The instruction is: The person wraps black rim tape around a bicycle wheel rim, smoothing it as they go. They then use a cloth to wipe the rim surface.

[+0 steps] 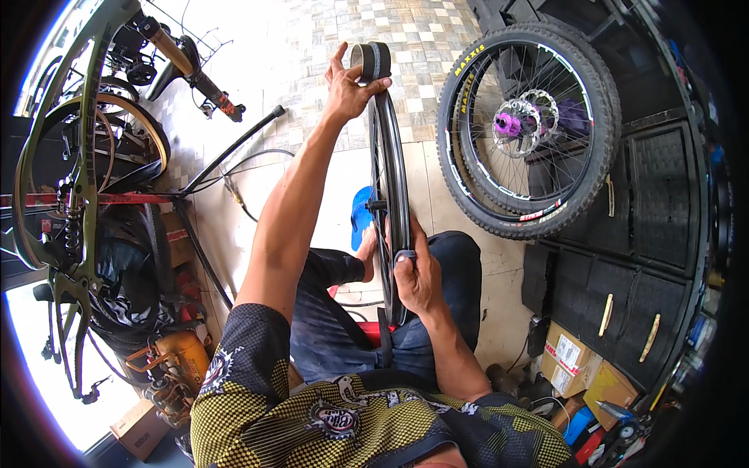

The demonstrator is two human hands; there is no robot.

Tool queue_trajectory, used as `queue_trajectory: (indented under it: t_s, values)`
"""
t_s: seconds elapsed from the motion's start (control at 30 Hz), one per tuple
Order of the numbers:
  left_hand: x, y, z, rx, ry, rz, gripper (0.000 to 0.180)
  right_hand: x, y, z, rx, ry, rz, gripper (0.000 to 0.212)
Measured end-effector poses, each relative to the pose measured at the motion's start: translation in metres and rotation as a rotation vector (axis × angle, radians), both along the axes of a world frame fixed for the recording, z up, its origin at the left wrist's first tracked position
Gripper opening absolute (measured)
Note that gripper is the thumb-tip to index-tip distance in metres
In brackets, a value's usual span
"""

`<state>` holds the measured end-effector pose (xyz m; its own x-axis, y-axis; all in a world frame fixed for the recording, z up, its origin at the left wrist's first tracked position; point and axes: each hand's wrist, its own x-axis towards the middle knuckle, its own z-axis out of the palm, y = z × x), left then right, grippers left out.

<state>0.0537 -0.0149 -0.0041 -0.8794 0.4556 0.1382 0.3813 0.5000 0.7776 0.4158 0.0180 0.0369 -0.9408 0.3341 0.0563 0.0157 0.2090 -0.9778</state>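
Note:
A bicycle wheel without a tyre (399, 179), its black rim seen nearly edge-on, stands upright between my legs. My left hand (349, 87) is at the far top of the rim, with its thumb and fingers closed on a wide dark roll of tape (378, 62); some fingers are lifted. The roll touches or sits just above the rim; I cannot tell which. My right hand (420, 282) grips the near right side of the rim. A small greyish piece (404, 255) shows by its thumb, too small to name.
Two knobby-tyred wheels (460, 175) with purple hubs lean on black cabinets (616, 296) at right. A green bike frame (87, 156) hangs at left beside a black stand leg (234, 152). Cardboard boxes (568, 355) lie low right; a yellow-orange compressor (183, 359) stands low left.

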Motion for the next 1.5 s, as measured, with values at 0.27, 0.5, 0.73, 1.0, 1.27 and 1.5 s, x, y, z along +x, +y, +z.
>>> queue_trajectory:
  t_s: [0.27,0.5,0.73,1.0,1.27,1.5]
  values:
    - [0.001,0.0,-0.001,-0.004,-0.022,0.008,0.051,0.001,0.001,0.001,-0.015,-0.012,0.01,0.081]
    - [0.0,-0.003,0.002,-0.044,-0.056,0.015,0.051,0.002,-0.001,-0.004,0.051,0.005,-0.005,0.082]
    - [0.001,-0.004,-0.006,0.061,-0.193,0.062,0.046,0.004,-0.001,-0.001,-0.013,-0.062,0.017,0.079]
    - [0.012,-0.005,0.009,0.204,-0.838,0.057,0.051,0.012,0.004,0.017,-0.013,0.118,-0.174,0.052]
    - [0.012,-0.006,0.013,0.253,-0.878,-0.022,0.049,-0.056,0.049,0.018,0.165,0.131,0.001,0.015]
    - [0.011,0.005,0.018,0.251,-0.937,-0.048,0.045,-0.211,0.112,-0.015,0.038,-0.076,0.046,0.022]
